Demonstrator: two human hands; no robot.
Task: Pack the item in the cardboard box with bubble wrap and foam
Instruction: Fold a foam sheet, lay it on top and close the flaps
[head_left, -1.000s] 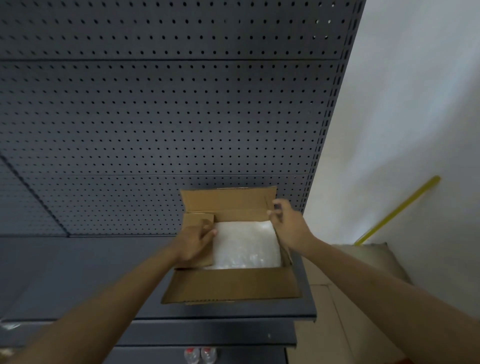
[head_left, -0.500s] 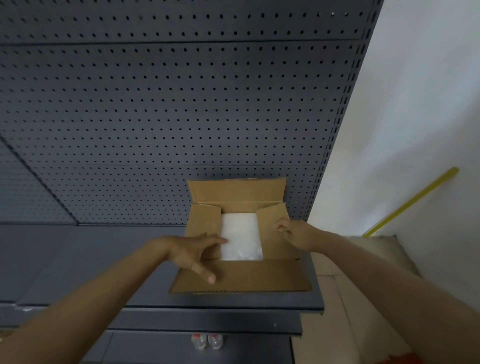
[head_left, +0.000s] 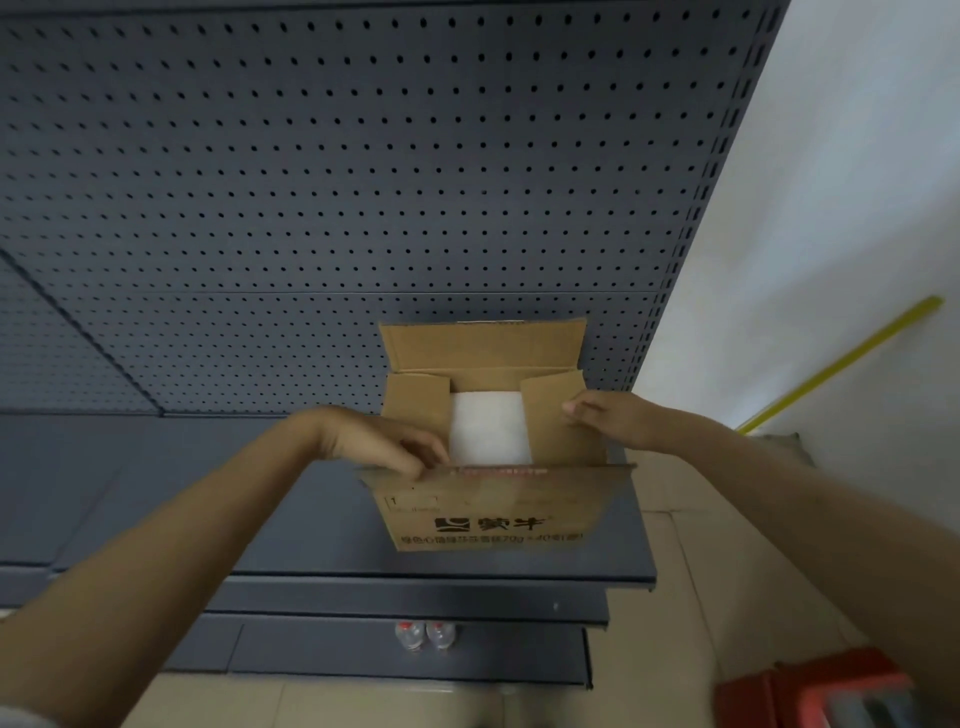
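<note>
A brown cardboard box (head_left: 488, 514) stands on a dark grey shelf (head_left: 322, 525). Both side flaps are folded inward, and white foam or bubble wrap (head_left: 485, 428) shows in the gap between them. The back flap stands upright against the pegboard. The printed front flap is lifted, and my left hand (head_left: 384, 441) pinches its top left edge. My right hand (head_left: 605, 415) rests on the right side flap with its fingers bent. The packed item itself is hidden under the white padding.
A dark pegboard wall (head_left: 363, 182) rises behind the box. Two plastic bottles (head_left: 426, 635) stand on a lower shelf. A yellow pole (head_left: 841, 364) leans on the white wall at the right, and a red object (head_left: 815, 696) sits on the floor.
The side flaps went from raised to folded over the padding. My left hand left the left flap and lifted the front flap, which lay flat outward before.
</note>
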